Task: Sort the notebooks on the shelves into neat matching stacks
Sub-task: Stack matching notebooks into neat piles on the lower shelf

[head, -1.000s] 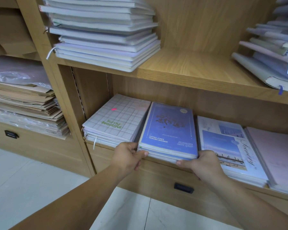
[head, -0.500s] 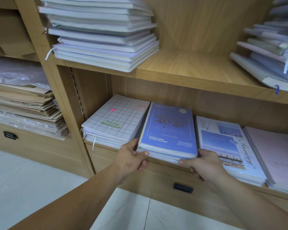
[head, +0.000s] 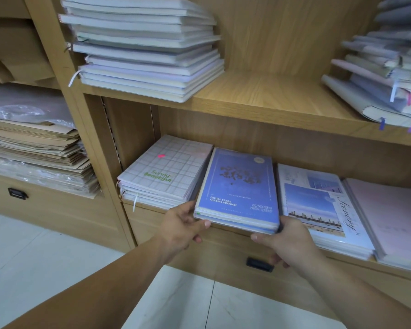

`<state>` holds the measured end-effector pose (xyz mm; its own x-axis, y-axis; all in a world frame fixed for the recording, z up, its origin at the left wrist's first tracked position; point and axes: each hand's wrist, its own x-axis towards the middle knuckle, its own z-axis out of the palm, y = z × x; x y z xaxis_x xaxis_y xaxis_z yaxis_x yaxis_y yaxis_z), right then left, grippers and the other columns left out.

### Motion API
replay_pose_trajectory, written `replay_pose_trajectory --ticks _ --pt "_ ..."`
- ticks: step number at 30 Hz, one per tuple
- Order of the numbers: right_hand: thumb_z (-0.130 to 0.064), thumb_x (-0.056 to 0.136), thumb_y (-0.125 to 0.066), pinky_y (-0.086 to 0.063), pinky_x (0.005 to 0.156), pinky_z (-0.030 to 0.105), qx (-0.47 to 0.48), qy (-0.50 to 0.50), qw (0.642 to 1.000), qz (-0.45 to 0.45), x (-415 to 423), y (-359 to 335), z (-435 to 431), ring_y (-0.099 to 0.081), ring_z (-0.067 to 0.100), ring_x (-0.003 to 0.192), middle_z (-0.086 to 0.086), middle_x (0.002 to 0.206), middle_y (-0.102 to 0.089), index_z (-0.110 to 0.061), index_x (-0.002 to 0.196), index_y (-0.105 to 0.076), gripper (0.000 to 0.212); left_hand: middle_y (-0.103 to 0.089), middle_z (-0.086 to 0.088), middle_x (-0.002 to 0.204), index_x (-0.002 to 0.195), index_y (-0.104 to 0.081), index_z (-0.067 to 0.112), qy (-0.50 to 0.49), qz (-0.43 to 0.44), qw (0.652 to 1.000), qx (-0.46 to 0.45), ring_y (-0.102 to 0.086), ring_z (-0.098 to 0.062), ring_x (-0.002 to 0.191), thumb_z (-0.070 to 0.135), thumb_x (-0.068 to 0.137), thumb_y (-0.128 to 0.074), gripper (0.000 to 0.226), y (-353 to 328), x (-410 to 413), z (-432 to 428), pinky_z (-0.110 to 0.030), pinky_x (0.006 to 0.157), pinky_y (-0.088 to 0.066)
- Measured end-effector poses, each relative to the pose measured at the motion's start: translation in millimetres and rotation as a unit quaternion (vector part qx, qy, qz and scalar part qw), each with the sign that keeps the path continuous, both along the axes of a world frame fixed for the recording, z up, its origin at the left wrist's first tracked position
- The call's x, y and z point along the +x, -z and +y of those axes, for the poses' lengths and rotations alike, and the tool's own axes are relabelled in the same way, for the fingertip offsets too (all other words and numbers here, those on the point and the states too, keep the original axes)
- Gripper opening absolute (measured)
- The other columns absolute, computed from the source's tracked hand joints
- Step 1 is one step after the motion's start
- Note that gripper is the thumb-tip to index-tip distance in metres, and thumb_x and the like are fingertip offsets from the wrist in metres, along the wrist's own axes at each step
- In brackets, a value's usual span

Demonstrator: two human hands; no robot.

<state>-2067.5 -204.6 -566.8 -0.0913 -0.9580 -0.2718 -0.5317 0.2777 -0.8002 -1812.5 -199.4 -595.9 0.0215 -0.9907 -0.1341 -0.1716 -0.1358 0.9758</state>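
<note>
A small stack of blue notebooks (head: 239,186) lies on the lower shelf (head: 226,230), its front edge over the shelf lip. My left hand (head: 182,225) grips its front left corner. Around the front right corner curl the fingers of my right hand (head: 286,238). Left of it sits a stack of white checked notebooks (head: 166,172). On its right lie a stack with sky-photo covers (head: 318,203) and a pink stack (head: 389,214).
The upper shelf (head: 271,96) carries an uneven pile of white notebooks (head: 147,48) at left and a slanting mixed pile (head: 387,74) at right. Brown paper bags (head: 36,148) fill the left bay. A drawer handle (head: 259,264) sits under my right hand.
Both hands have stayed on the blue stack's front corners, and the stack has squared up slightly. The view has shifted a little.
</note>
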Motion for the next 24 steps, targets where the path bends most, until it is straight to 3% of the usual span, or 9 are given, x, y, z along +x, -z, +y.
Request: replay_pose_trajectory --ticks 5,10,12,14,18,20,22,24 --pt "-0.028 0.083 -0.084 -0.037 0.038 0.023 -0.016 -0.007 1.0 0.013 2 1 -1 -0.072 0.03 0.052 0.001 0.072 -0.068 -0.019 0.093 -0.067 0.021 -0.071 0.005 0.068 0.116 -0.073 0.028 -0.016 -0.032 0.999 -0.02 -0.066 -0.027 0.064 0.015 0.09 -0.079 0.03 -1 1 -4 -0.013 0.041 -0.035" --pt "-0.03 0.085 -0.083 -0.04 0.04 0.024 -0.002 -0.018 1.0 -0.018 2 -4 1 -0.073 0.032 0.055 0.004 0.091 -0.072 -0.022 0.096 -0.067 0.021 -0.073 0.009 0.068 0.116 -0.074 0.024 -0.016 -0.025 0.999 -0.029 -0.065 -0.03 0.061 0.015 0.09 -0.078 0.027 -1 1 -3 -0.012 0.048 -0.044" --pt "-0.032 0.084 -0.083 -0.043 0.04 0.025 0.006 -0.019 1.0 -0.023 0 -5 -2 -0.073 0.033 0.056 0.007 0.091 -0.073 -0.02 0.096 -0.067 0.024 -0.076 0.002 0.074 0.112 -0.076 0.024 -0.02 -0.02 0.999 -0.027 -0.065 -0.028 0.058 0.02 0.089 -0.079 0.023 0 1 -5 -0.015 0.062 -0.051" --pt "-0.035 0.082 -0.085 -0.044 0.041 0.025 0.018 -0.019 0.999 -0.027 0 -6 -4 -0.074 0.033 0.057 0.011 0.088 -0.075 -0.013 0.097 -0.067 0.032 -0.074 -0.013 0.077 0.107 -0.076 0.019 -0.034 -0.01 0.999 -0.021 -0.065 -0.026 0.054 0.026 0.087 -0.082 0.022 3 2 -7 -0.016 0.065 -0.051" --pt "-0.034 0.079 -0.087 -0.043 0.041 0.024 0.028 0.003 0.999 -0.046 0 -9 -6 -0.074 0.038 0.062 0.013 0.077 -0.077 -0.004 0.097 -0.064 0.041 -0.072 -0.016 0.074 0.106 -0.076 0.01 -0.041 0.032 0.999 -0.001 -0.059 -0.025 0.049 0.025 0.085 -0.083 0.027 -2 -1 -7 -0.016 0.054 -0.051" --pt "-0.033 0.077 -0.088 -0.044 0.043 0.024 0.039 0.011 0.998 -0.056 1 -13 -6 -0.074 0.039 0.065 0.014 0.073 -0.076 -0.003 0.095 -0.063 0.043 -0.069 -0.018 0.07 0.091 -0.077 0.018 -0.047 0.048 0.998 0.016 -0.057 -0.028 0.052 0.021 0.086 -0.083 0.008 -5 -2 -8 -0.015 0.044 -0.044" --pt "-0.035 0.075 -0.09 -0.045 0.046 0.026 0.045 0.011 0.998 -0.053 1 -16 -8 -0.073 0.036 0.061 0.016 0.071 -0.075 -0.001 0.093 -0.065 0.046 -0.065 -0.019 0.067 0.067 -0.073 0.023 -0.056 0.045 0.997 0.009 -0.056 -0.028 0.053 0.02 0.087 -0.082 0.022 -3 -2 -9 -0.014 0.039 -0.037" --pt "-0.037 0.072 -0.092 -0.043 0.046 0.027 0.042 0.022 0.998 -0.051 1 -16 -10 -0.068 0.031 0.052 0.02 0.068 -0.073 0.003 0.087 -0.066 0.05 -0.064 -0.019 0.066 0.071 -0.073 0.015 -0.06 0.051 0.997 0.02 -0.056 -0.028 0.054 0.023 0.089 -0.08 0.021 -5 -5 -8 -0.013 0.038 -0.034"
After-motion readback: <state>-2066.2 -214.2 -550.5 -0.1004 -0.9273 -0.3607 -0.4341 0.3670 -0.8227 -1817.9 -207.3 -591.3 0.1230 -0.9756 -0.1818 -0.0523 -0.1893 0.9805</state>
